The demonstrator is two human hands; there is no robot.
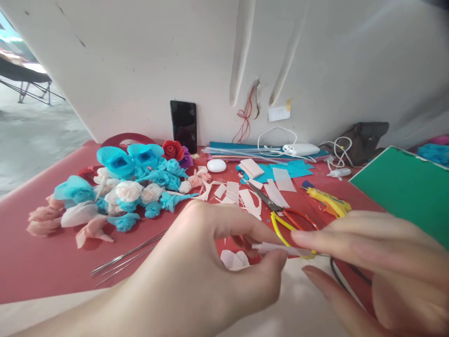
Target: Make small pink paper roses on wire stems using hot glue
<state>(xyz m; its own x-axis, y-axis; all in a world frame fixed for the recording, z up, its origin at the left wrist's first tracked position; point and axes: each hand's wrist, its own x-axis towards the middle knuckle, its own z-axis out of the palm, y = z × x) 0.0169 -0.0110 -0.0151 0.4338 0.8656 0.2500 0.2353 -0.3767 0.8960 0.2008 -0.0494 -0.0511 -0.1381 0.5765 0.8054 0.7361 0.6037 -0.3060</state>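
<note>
My left hand (217, 262) pinches a narrow pale pink paper piece (280, 249) between thumb and fingers, its frayed end pointing left. My right hand (379, 252) is at the other end, with its thumb and fingers apart. One right fingertip lies close to the paper; whether it touches I cannot tell. Just behind the hands are scissors (280, 210) with red and yellow handles, partly covered by the fingers. Pale petal-shaped paper pieces (234, 259) lie beneath my left hand.
Blue, white and pink paper flowers (128, 192) are heaped at left, near thin metal wires (129, 255). Paper scraps (231, 193), a yellow glue gun (326, 201) and a green board (410, 192) are beyond. A phone (184, 126) leans on the wall beside a white power bank (300, 149).
</note>
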